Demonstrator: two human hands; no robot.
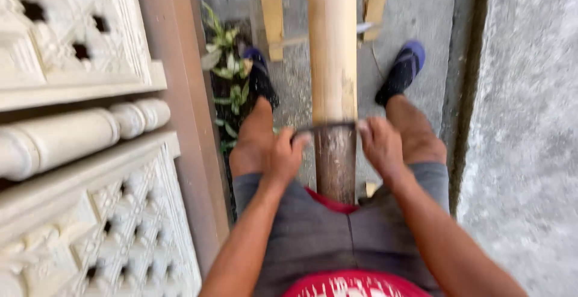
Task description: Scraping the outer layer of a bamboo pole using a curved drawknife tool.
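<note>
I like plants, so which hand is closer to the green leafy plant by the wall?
Left. The left hand grips the blade's end just right of the plant; the right hand is across the bamboo pole.

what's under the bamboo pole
Grey concrete floor and wooden slats show beneath the bamboo pole. The ground directly under it and its near end, behind the shorts, are hidden.

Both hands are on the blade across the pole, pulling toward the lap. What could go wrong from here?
If the blade slips, it may run toward the thighs, since the pole lies between the legs. The left hand and right hand grip close beside the pole, so fingers could scrape it. The picture is blurred, so the grip cannot be judged.
</note>
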